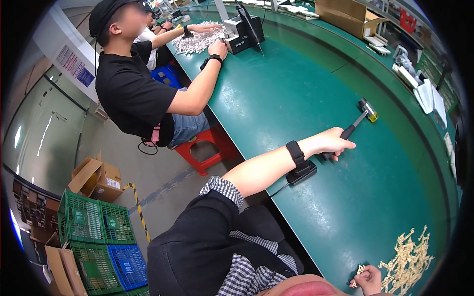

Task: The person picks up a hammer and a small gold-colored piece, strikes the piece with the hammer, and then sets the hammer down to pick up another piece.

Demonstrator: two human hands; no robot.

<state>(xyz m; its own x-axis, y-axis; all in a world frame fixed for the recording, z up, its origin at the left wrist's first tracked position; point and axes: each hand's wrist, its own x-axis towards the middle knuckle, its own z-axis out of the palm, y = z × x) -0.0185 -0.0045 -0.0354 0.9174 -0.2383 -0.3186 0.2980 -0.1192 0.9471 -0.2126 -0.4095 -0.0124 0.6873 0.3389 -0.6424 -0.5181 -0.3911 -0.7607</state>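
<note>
My left hand (333, 142) reaches out over the green bench (296, 98), its fingers wrapped round the black grip of a small mallet (348, 131). The mallet's metal shaft points away to the right, ending in a dark and silver head with a yellow face at or close to the bench top. At the lower right, my right hand (370, 281) pinches a small cream-coloured zigzag piece (357, 274). Beside that hand spreads a loose pile of similar cream pieces (407, 259). A black strap with a black box (301, 172) sits on my left wrist.
A co-worker (133, 89) on a red stool (200, 150) has both hands near a heap of white pieces (197, 42) and a black box-shaped device (242, 34). An electric screwdriver (251, 24) hangs there. Green crates (81, 217) and an opened carton (98, 177) stand on the floor.
</note>
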